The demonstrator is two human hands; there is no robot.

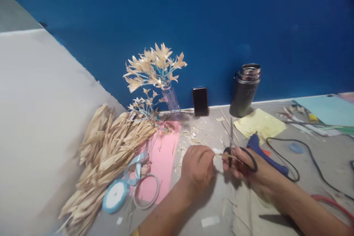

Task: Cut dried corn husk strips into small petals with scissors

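My left hand (197,166) is closed above the table, pinching one end of a thin pale strip (219,155) that looks like dried husk. The strip runs across to my right hand (238,171), whose fingers meet its other end. A pair of black-handled scissors (231,140) also sits in my right hand, its blades pointing away from me. How the fingers pass through the handle loops is partly hidden. Just beyond that hand lies a blue glue gun (257,147). Small husk scraps (195,132) are scattered past my left hand.
Dried husks (116,143) are heaped at left, near pink paper (166,158), blue ribbon (116,195) and a tape ring (146,191). Husk flowers (156,64), a phone (200,101) and a flask (245,92) stand by the blue board. A black cord (306,147) curves at right.
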